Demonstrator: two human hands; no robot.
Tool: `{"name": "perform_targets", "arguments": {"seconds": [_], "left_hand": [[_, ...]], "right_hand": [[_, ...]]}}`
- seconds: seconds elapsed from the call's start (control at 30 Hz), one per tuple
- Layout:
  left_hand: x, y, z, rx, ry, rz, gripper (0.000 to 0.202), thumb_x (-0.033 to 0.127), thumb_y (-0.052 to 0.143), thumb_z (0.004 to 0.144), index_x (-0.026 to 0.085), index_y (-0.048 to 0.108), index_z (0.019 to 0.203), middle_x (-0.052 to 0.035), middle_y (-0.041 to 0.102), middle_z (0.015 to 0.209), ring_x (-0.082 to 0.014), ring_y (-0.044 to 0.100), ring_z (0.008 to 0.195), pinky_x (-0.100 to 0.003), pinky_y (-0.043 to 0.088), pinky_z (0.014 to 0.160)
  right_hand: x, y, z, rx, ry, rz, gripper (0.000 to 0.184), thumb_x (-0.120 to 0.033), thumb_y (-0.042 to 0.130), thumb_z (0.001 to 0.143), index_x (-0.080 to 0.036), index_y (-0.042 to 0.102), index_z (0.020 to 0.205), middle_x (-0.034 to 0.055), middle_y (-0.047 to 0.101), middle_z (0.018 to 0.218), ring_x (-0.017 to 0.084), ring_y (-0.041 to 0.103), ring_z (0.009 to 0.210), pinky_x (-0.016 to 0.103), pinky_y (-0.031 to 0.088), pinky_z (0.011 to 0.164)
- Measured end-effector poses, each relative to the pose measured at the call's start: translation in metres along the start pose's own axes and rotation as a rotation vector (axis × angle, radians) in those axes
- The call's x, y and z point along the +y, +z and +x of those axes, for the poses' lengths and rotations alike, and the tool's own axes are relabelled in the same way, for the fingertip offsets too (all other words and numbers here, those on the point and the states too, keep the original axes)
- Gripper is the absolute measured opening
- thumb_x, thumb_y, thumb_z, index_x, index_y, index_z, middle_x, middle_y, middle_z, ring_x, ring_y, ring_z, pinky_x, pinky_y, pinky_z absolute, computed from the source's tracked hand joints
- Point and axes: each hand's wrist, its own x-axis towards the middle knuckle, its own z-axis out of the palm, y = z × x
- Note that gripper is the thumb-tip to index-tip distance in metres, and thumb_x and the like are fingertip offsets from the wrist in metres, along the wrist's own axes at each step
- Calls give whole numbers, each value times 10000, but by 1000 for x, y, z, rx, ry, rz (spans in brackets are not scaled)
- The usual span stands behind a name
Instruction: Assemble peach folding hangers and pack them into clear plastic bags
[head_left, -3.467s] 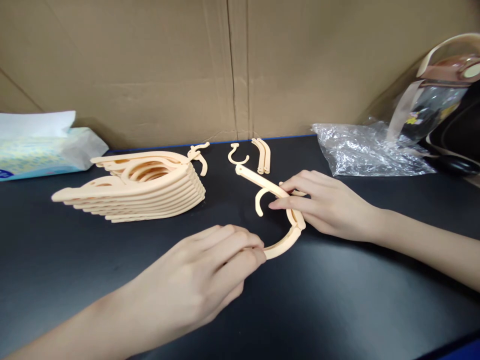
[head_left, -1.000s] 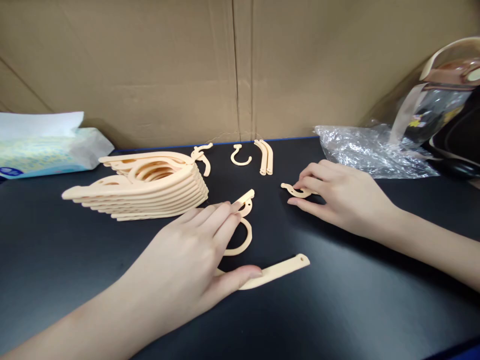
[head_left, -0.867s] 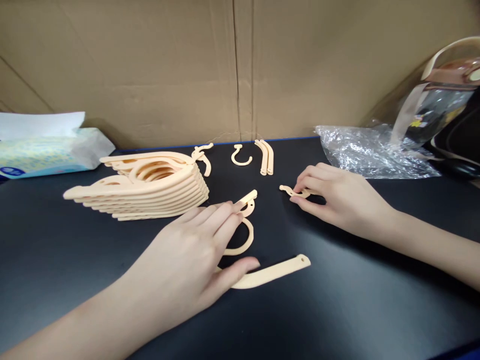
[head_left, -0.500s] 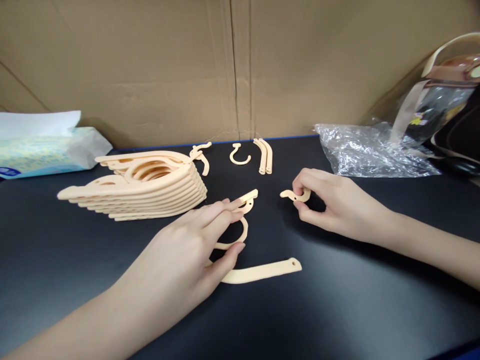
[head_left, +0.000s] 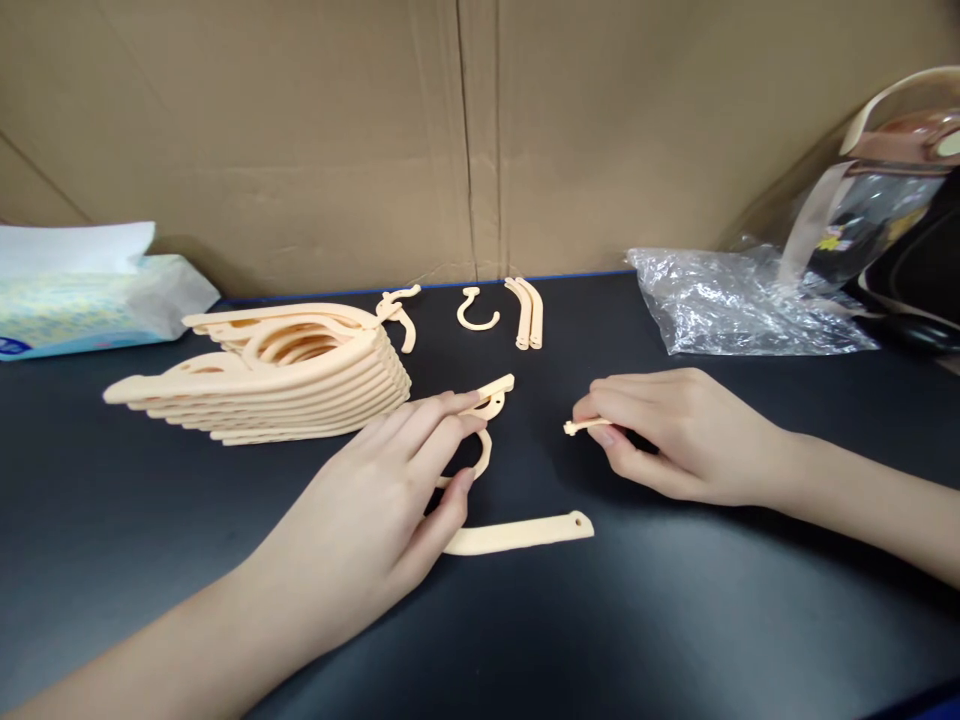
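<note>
L hand (head_left: 375, 500) on hanger (head_left: 517, 535), grip unclear; R hand (head_left: 686, 437) pinches small pc (head_left: 581, 427).

Black tabletop (head_left: 600, 620), cream hanger stack (head_left: 330, 395), separate hanger piece (head_left: 525, 535), loose hook (head_left: 478, 327), curved strips (head_left: 537, 318), plastic bag (head_left: 739, 305), tissue pack (head_left: 71, 305)

We look at a black work table (head_left: 600, 640), room type unclear: cardboard (head_left: 300, 130) lines its back edge, with tissues (head_left: 75, 310) at left and a drink bottle (head_left: 896, 180) at right.
</note>
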Motion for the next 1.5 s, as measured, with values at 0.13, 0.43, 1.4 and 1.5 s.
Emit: {"name": "perform_targets", "arguments": {"seconds": [0.13, 0.43, 1.4, 1.5], "left_hand": [[3, -5, 0, -8, 52, -37, 331, 254, 414, 1098, 213, 568, 1388, -90, 596, 1545, -241, 501, 1481, -438, 411, 1226], [1, -9, 1, -212, 106, -166, 425, 360, 581, 1072, 405, 567, 1495, -8, 501, 1650, -270, 316, 1609, -648, 267, 1285], [2, 0, 2, -66, 181, -65, 205, 265, 290, 1157, 244, 428, 1007, -91, 656, 1304, -119, 326, 1575, -332, 173, 1332], [5, -2, 4, -73, 174, -48, 218, 258, 274, 1159, 249, 413, 991, -129, 588, 1453, -112, 278, 1595, -314, 199, 1325]], "right_hand": [[0, 0, 0, 12, -17, -38, 252, -182, 442, 1057, -165, 663, 939, -3, 598, 702, 141, 543, 585, 251, 403, 580], [-1, 1, 1, 19, -61, -65, 312, -212, 413, 1101, -131, 696, 996, 15, 617, 751, 152, 549, 638, 268, 426, 635], [-7, 2, 1, -55, 92, 325, 280, -231, 433, 1115, -156, 645, 947, -26, 587, 770, 86, 546, 595, 216, 405, 582], [-5, 1, 1, -60, 75, 392, 275, -224, 441, 1107, -156, 632, 921, -41, 530, 749, 75, 499, 585, 203, 386, 577]]}}
